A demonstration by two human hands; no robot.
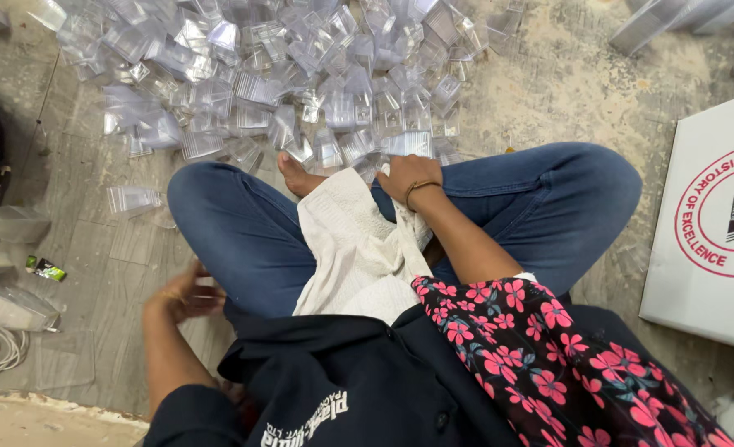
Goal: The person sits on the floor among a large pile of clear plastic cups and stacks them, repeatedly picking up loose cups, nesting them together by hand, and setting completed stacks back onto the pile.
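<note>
Ahead of the crossed knees lies a heap of clear plastic boxes [284, 74]. Right hand [404, 184] touches one box at the heap's near edge, grip unclear. Left hand [183, 294], loosely curled and empty, hovers over the floor [94, 248]; a white carton [714, 223] sits rightward.

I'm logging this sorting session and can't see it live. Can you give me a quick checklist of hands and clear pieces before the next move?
1. Right hand at edge of the pile of clear plastic pieces: ok.
2. Right hand's grip on a piece: cannot tell.
3. Left hand low beside the left knee, blurred, contents: cannot tell.
4. Pile within reach of crossed legs: ok.
5. White cloth on lap: ok.
</note>
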